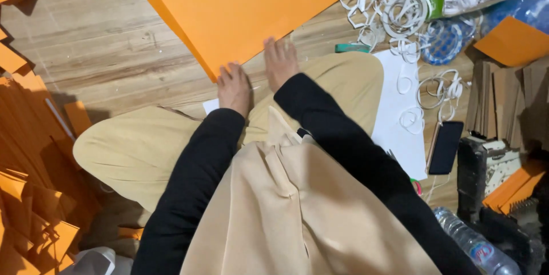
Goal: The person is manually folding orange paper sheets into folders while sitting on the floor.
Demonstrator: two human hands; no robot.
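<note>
One head-worn camera looks steeply down, close over the person's lap and the wooden floor (108, 40) ahead

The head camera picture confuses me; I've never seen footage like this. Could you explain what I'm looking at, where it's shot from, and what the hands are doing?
The single picture comes from a camera worn on a person's head, looking straight down. So you see their own body: black sleeves, a beige top and tan trousers, seated on a wooden floor.

Both hands rest on the near corner of a large orange paper sheet: the left hand at the corner tip, the right hand beside it. Neither visibly grips it; they seem to press it flat.

Around them: orange paper offcuts piled at the left, curly white paper strips at the upper right, a white sheet, a dark phone, brown card pieces and a plastic water bottle.
</note>
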